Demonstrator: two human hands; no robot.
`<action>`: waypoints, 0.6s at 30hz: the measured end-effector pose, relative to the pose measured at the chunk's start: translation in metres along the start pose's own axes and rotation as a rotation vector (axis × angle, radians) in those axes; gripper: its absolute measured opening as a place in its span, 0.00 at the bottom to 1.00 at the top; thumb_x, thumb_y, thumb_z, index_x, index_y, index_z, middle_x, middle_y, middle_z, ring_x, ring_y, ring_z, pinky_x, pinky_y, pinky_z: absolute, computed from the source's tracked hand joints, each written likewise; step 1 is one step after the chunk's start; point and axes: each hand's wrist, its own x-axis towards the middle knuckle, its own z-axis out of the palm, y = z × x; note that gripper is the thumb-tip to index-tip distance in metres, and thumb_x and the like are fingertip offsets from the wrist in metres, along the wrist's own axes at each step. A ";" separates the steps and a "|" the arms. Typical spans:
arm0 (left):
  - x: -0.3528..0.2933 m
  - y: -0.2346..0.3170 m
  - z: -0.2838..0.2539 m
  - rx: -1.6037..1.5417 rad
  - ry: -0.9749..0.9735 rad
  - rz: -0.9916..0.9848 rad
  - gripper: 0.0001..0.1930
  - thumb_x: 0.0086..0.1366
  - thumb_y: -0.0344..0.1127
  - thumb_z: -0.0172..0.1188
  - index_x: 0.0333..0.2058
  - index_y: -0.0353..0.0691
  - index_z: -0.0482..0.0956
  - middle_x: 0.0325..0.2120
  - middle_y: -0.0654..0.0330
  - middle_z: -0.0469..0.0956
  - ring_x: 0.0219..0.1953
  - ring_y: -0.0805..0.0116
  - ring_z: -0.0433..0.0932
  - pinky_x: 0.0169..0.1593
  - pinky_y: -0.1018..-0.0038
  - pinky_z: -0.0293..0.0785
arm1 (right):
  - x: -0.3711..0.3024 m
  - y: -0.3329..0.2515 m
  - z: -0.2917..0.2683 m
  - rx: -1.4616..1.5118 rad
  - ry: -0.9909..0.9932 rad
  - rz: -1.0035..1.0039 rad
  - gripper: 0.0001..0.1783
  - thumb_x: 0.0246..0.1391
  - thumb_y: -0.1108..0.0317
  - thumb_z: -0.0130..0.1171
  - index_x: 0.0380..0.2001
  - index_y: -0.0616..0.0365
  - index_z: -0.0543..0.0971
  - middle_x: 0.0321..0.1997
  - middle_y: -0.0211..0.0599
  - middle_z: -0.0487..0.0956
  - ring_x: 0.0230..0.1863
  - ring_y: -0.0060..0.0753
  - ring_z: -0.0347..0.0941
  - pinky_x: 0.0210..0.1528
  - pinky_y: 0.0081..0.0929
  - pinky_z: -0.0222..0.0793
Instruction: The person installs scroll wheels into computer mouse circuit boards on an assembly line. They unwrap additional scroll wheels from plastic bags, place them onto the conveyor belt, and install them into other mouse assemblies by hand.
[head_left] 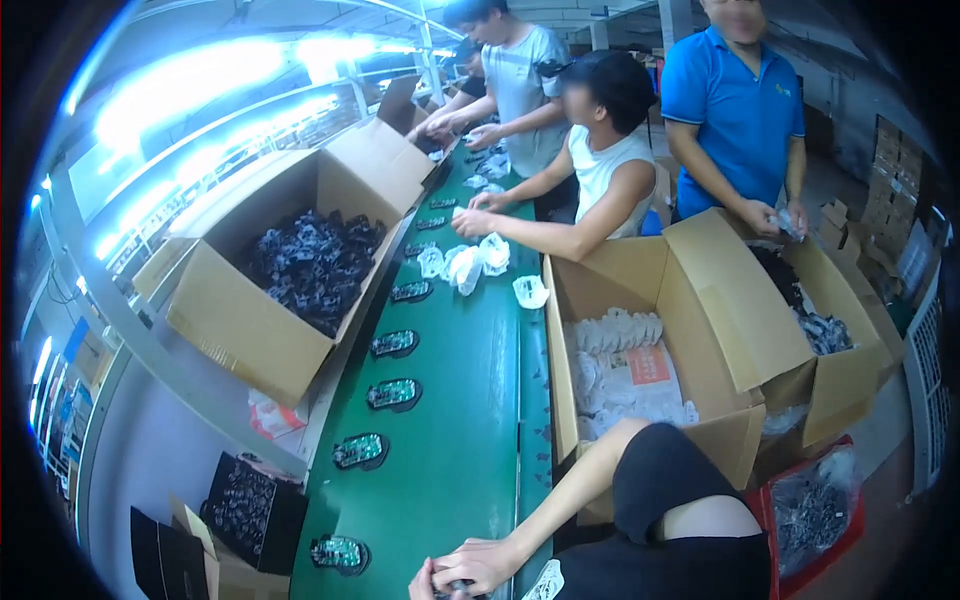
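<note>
At the bottom edge, my right hand [478, 566] curls over a small dark part [460, 586]. My left hand [424, 580] closes in beside it, partly cut off by the frame edge. Fingers hide most of the part, so its kind cannot be made out. Both hands are over the near end of a green conveyor belt [450, 430]. Left of them lies a black mouse-shaped base with a green circuit board [340, 553]. Several more such bases, like this one [360, 450], run in a line up the belt's left side.
A carton of dark plastic parts [310, 265] stands left of the belt; a carton with white pieces [620, 370] stands right. A black box of small parts [245, 510] is lower left. Clear plastic bags [465, 268] lie farther up the belt, where co-workers [610, 170] handle things.
</note>
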 end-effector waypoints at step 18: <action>-0.009 -0.012 -0.004 0.624 0.155 0.093 0.26 0.64 0.36 0.62 0.61 0.42 0.72 0.60 0.45 0.69 0.61 0.42 0.66 0.66 0.51 0.61 | 0.007 0.050 -0.070 0.226 -0.436 0.133 0.33 0.42 0.53 0.77 0.49 0.58 0.81 0.52 0.45 0.82 0.54 0.44 0.77 0.57 0.37 0.72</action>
